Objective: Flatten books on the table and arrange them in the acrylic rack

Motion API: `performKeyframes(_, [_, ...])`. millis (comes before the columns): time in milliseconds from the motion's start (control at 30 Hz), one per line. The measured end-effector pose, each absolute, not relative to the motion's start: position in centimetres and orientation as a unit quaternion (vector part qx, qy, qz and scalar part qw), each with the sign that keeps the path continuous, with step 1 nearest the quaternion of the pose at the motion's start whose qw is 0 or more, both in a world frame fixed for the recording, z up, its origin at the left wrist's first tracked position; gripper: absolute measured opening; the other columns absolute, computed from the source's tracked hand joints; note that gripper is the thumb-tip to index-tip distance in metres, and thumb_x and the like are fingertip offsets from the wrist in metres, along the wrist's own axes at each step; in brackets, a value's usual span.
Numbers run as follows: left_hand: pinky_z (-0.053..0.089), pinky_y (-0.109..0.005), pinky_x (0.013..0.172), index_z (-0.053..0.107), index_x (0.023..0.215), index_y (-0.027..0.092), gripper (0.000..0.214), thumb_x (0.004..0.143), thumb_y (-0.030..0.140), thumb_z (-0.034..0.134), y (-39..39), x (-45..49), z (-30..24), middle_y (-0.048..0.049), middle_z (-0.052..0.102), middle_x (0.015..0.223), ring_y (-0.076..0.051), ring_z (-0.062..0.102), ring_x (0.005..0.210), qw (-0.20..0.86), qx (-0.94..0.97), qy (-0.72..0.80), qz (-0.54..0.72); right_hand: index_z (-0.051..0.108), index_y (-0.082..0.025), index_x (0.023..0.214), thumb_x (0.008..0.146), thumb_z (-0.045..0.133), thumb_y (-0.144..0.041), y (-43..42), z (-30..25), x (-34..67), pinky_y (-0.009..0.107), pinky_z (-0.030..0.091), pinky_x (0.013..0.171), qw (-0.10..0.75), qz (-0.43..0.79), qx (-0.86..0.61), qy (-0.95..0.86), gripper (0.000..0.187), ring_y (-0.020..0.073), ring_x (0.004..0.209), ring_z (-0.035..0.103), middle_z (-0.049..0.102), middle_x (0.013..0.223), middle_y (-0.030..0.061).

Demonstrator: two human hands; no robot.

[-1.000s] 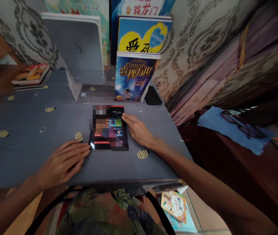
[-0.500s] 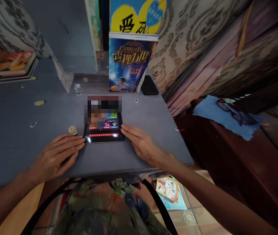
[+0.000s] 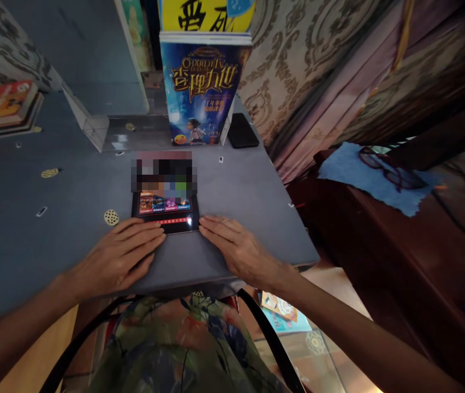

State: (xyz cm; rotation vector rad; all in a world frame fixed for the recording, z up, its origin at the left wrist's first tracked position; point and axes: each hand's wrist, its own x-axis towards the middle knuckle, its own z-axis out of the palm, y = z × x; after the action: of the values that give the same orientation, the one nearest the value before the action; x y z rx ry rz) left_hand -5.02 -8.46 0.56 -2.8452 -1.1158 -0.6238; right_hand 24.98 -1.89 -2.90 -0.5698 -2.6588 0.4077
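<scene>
A thin book [image 3: 166,218] with a glossy black cover lies flat on the grey tablecloth in front of me. Small colour pictures and a red strip show on its lower part; its upper part is pixelated. The fingers of my left hand [image 3: 120,256] are stretched out flat over the book's lower left corner. My right hand [image 3: 240,248] has its fingers extended too, with the tips touching the lower right edge. Neither hand is wrapped round anything. Behind the book stands a blue comic-style book [image 3: 203,98] in a clear holder [image 3: 97,131].
A black phone-like slab [image 3: 243,131] lies right of the holder. Stacked books [image 3: 3,109] are at the far left. Glasses [image 3: 392,169] rest on a blue cloth [image 3: 339,169] on the dark red furniture at right. More books [image 3: 285,314] show below the table.
My left hand has slid right, from the book's left edge onto its lower left corner. The right hand stays at the right edge. The view has shifted slightly.
</scene>
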Motion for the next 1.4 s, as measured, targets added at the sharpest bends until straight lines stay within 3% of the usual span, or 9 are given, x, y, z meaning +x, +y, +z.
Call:
performKeyframes(367, [0.034,-0.052,0.119,0.047,0.145,0.013,0.047,0.1,0.025,0.049,-5.9,-0.6,0.1,-0.0122,0.06,0.142,-0.026,0.05,0.138,0.0,-0.935,-0.327,-0.136,0.049,-0.008,0.143,0.088,0.047,-0.002,-1.5,-2.3,24.9,0.05,0.045,0.114,0.184,0.104,-0.179,-0.961,0.055,0.0268,0.139,0.048,0.058,0.142,0.0188])
performKeyframes(867, [0.039,-0.05,0.116,0.054,0.139,0.012,0.041,0.099,0.024,0.048,-5.7,-0.3,-0.3,-0.0118,0.063,0.138,-0.025,0.055,0.132,-0.014,-0.927,-0.336,-0.166,0.051,-0.008,0.142,0.087,0.048,-0.002,-1.7,-2.3,24.5,0.049,0.047,0.11,0.174,0.09,-0.199,-0.96,0.055,0.0285,0.135,0.05,0.059,0.14,0.0192])
performKeyframes(1100, [0.036,-0.052,0.117,0.055,0.137,0.01,0.041,0.1,0.027,0.047,-6.0,-0.3,-0.5,-0.0137,0.063,0.138,-0.026,0.055,0.132,0.013,-0.927,-0.338,-0.161,0.052,-0.012,0.14,0.082,0.048,0.0,-1.1,-2.2,24.3,0.046,0.048,0.109,0.176,0.114,-0.213,-0.954,0.06,0.0241,0.131,0.054,0.062,0.137,0.0143])
performKeyframes(1400, [0.042,-0.05,0.113,0.053,0.136,0.009,0.044,0.1,0.033,0.046,-5.9,-0.1,-0.5,-0.0181,0.058,0.141,-0.029,0.052,0.134,0.04,-0.921,-0.358,-0.146,0.048,-0.006,0.143,0.079,0.045,0.003,-0.7,-2.7,23.5,0.047,0.045,0.113,0.165,0.1,-0.229,-0.954,0.064,0.0262,0.137,0.048,0.054,0.146,0.0184])
